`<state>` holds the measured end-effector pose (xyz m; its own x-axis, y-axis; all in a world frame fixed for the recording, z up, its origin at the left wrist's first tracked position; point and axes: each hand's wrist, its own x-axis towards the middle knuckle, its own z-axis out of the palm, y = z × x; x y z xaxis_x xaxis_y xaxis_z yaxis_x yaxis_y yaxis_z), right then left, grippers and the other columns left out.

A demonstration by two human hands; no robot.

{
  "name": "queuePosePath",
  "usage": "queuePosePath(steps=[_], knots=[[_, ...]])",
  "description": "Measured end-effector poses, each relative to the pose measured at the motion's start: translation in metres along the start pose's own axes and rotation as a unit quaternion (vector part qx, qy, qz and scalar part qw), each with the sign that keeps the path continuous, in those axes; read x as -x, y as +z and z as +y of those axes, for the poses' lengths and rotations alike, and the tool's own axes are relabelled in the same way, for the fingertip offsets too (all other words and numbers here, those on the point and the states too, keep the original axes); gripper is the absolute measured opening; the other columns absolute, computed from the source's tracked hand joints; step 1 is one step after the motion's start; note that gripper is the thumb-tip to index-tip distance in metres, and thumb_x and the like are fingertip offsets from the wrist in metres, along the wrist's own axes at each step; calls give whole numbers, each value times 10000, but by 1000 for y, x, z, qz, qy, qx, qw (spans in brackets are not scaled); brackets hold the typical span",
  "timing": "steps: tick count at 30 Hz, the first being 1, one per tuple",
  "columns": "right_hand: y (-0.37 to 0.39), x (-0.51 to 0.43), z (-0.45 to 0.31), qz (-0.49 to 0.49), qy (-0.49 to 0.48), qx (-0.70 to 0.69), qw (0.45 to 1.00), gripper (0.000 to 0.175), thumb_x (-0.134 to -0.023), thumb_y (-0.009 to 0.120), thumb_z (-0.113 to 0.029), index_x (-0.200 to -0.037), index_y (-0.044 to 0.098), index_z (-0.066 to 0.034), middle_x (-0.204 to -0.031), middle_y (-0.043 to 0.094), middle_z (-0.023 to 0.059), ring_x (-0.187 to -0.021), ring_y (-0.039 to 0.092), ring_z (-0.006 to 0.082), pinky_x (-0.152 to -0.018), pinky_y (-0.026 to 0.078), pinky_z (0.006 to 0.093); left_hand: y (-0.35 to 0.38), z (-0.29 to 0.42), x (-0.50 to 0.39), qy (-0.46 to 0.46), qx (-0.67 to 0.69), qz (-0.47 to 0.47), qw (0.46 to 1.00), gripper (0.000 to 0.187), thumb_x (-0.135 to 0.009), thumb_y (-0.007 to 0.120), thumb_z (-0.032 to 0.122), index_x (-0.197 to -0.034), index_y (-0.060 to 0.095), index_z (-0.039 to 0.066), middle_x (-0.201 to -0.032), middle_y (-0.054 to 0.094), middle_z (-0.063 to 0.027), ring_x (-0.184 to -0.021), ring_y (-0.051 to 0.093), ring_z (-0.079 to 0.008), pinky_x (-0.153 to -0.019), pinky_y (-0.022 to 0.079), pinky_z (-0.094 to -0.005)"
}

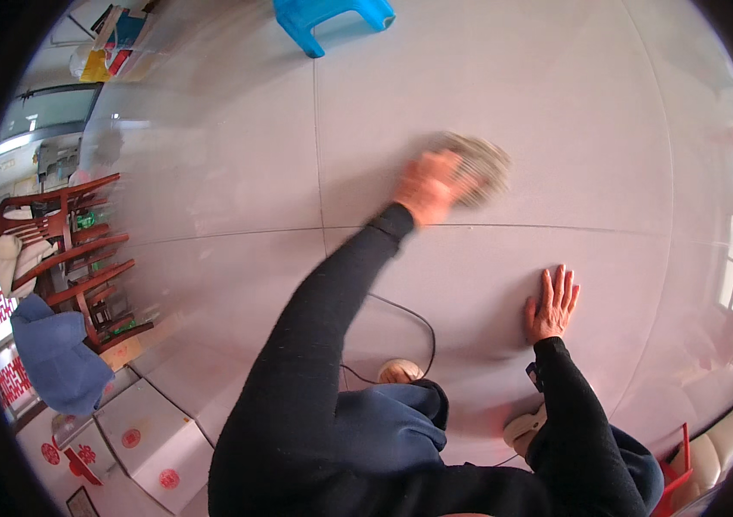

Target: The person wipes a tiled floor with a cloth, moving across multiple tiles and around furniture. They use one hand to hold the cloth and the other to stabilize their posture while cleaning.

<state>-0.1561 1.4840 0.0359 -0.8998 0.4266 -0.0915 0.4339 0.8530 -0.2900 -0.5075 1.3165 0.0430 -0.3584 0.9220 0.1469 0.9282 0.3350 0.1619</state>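
Observation:
My left hand [434, 187] lies over a bunched grey-beige cloth [486, 168] on the tiled floor [534, 116]; both are blurred. The fingers seem to press on the cloth, though their exact hold is hard to make out. Lower and to the right, my right hand [552, 311] rests palm down on the tiles with its fingers spread and nothing in it. A thin black cable [430, 326] curves over the floor between my arms, close to one of my feet in a light shoe [400, 371].
A blue plastic stool [315, 22] stands at the top. Wooden chairs [82, 249], one with a blue garment [59, 355] over it, line the left. White boxes or cabinets [153, 439] stand lower left; a red plastic frame [680, 475] and cream sofa [722, 446] are lower right.

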Motion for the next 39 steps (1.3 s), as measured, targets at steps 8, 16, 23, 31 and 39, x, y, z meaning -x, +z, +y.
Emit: queuePosePath(steps=[8,16,23,31,39], knots=[[-1,0,-1,0,3,-11,1000,686,-812,611,-248,-1454,409,-115,-1589,243,178,-1484,159,382,-1192,78,565,-126,-245,22,-647,-60,82,755,520,-871,607,420,-1334,571,185,-1226,586,-235,-1151,553,-395,-988,448,-495],[-2,-2,0,-4,6,-8,1000,710,-805,625,-261,-1466,402,-128,-1586,246,175,-1475,181,389,-1189,90,570,-34,17,-130,-83,53,212,972,651,-773,599,43,-1393,547,236,-961,569,-146,-937,515,-328,-848,424,-457],[-5,-3,-1,-14,11,-7,1000,680,-822,594,-247,-1461,403,-113,-1584,248,179,-1474,179,388,-1194,85,560,37,59,-156,42,27,63,997,536,-888,514,82,-1316,591,395,-1053,519,-89,-974,537,-298,-875,520,-416],[-8,-5,1,6,1,-37,999,712,-819,626,-293,-1474,396,-138,-1588,247,166,-1476,179,385,-1191,92,564,-84,-212,-30,-616,51,46,785,417,-950,531,388,-1345,553,257,-1254,579,-179,-1120,574,-345,-962,468,-458],[-1,-3,2,-10,6,-11,1000,682,-840,598,-271,-1471,389,-114,-1584,245,176,-1476,171,388,-1189,84,561,-67,-27,10,-163,86,185,965,692,-771,617,62,-1433,510,233,-1188,611,-152,-966,502,-349,-827,424,-455]])
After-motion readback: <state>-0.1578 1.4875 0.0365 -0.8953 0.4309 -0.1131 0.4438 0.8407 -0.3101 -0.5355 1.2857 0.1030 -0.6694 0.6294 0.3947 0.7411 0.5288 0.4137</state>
